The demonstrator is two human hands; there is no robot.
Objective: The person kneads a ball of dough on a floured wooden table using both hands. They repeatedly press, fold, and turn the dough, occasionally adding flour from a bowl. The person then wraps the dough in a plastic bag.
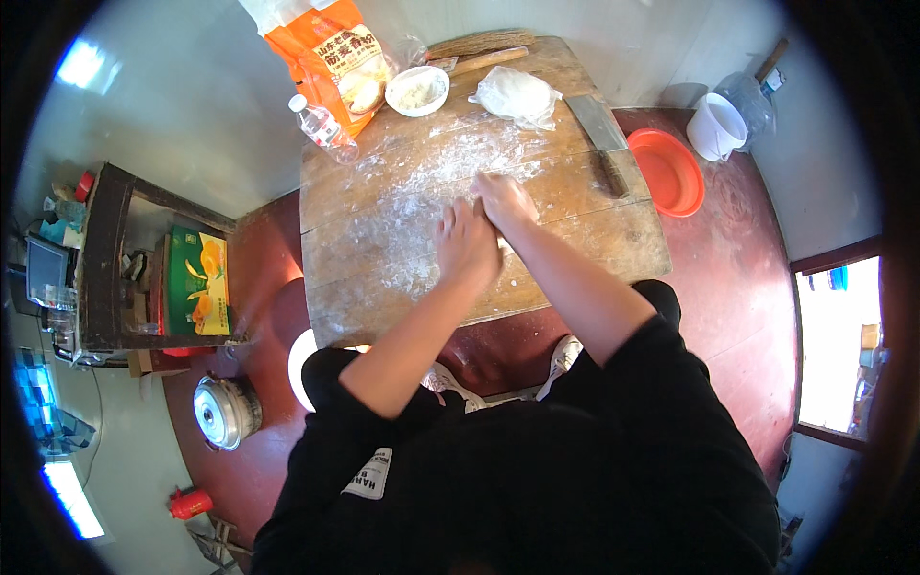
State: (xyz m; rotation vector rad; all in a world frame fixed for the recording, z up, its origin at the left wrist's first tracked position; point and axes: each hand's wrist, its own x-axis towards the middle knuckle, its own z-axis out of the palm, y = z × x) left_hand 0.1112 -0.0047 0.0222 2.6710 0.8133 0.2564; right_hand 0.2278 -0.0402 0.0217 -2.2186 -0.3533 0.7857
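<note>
My left hand (467,248) and my right hand (507,201) are side by side, touching, low over the floured wooden table (345,266). The left fingers point away from me, bent a little. My right hand is curled, its fingers partly out of sight. A small pale patch shows between my wrists, perhaps dough; whatever lies under the palms is mostly hidden. Loose white flour (460,158) is spread just beyond and left of my hands. Farther back are a white bowl (418,91) with pale powder in it and a pale lump in a clear plastic bag (516,97).
A cleaver (598,126) lies at the table's right edge. Behind the bowl are a rolling pin (489,60) and a straw whisk (481,42). A plastic bottle (323,129) leans by an orange flour bag (323,57). An orange basin (667,172) and white bucket (716,127) stand on the floor.
</note>
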